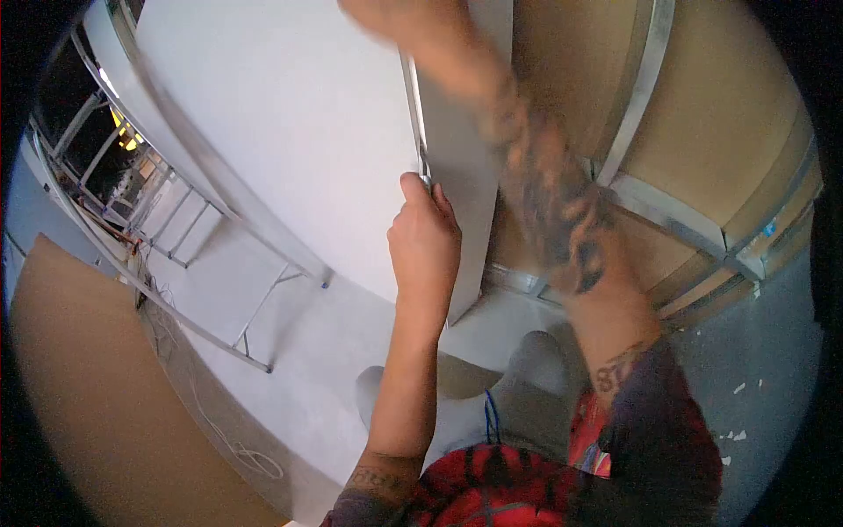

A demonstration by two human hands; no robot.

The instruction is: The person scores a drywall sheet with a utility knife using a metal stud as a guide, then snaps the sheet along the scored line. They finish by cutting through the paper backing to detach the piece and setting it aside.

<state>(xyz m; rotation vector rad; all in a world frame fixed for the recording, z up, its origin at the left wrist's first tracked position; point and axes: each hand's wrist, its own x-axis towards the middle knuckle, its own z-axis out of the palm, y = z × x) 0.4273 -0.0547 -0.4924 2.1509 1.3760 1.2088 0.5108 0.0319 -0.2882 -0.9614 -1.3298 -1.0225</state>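
My left hand (424, 233) is closed, thumb up, around the lower end of a thin shiny metal strip (412, 97). The strip runs upward along the vertical edge of a large white panel (281, 114). My right hand (395, 18) is at the top of the view, over the strip's upper part. Motion smears its fingers and the frame's edge cuts them off, so its grip cannot be made out. My right forearm crosses in front of the panel's narrow side.
To the right stands brown board framed with metal bars (637, 198). On the left are a metal ladder-like frame (189, 215) and a brown sheet (97, 369). A pale cable (255, 461) lies on the floor. My feet are below the panel.
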